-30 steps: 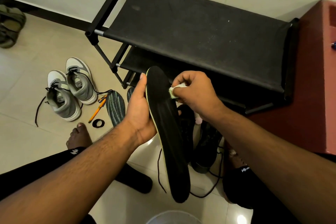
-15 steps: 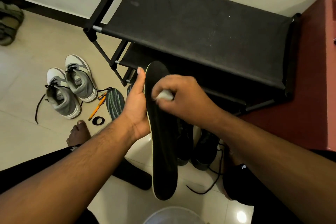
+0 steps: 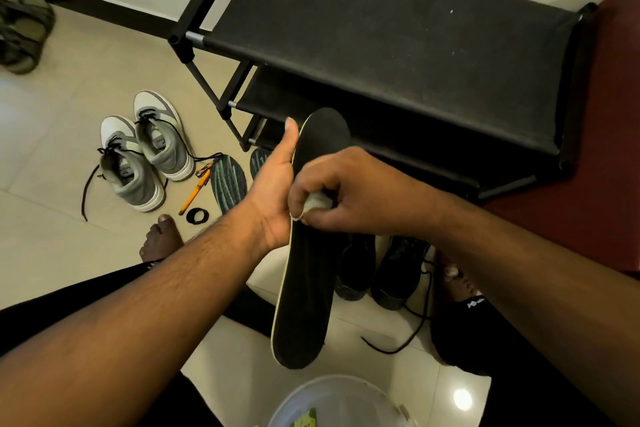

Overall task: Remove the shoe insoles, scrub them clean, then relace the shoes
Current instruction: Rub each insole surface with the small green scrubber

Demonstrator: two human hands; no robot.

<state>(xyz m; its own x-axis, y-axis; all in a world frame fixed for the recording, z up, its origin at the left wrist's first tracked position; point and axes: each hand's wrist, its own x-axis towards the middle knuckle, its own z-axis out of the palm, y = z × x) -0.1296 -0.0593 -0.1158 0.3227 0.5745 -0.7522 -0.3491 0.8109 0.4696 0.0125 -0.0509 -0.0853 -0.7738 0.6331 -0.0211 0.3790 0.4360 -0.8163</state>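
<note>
In front of the black shoe rack (image 3: 398, 55), the left hand (image 3: 273, 191) grips a black insole (image 3: 308, 274) while the right hand (image 3: 346, 194) pinches a pale cloth (image 3: 317, 203) against it, so scrubbing is underway, with the grey shoes (image 3: 145, 152) left of the rack not yet relaced.

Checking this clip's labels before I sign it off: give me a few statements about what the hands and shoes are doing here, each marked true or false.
1. The left hand holds the black insole. True.
2. The right hand is empty. False: it pinches a small pale cloth against the insole.
3. The grey sneakers sit on the shoe rack. False: they stand on the floor left of it.
4. A striped insole lies on the floor near an orange pen. True.
5. The black shoes are on the floor below the right forearm. True.
</note>
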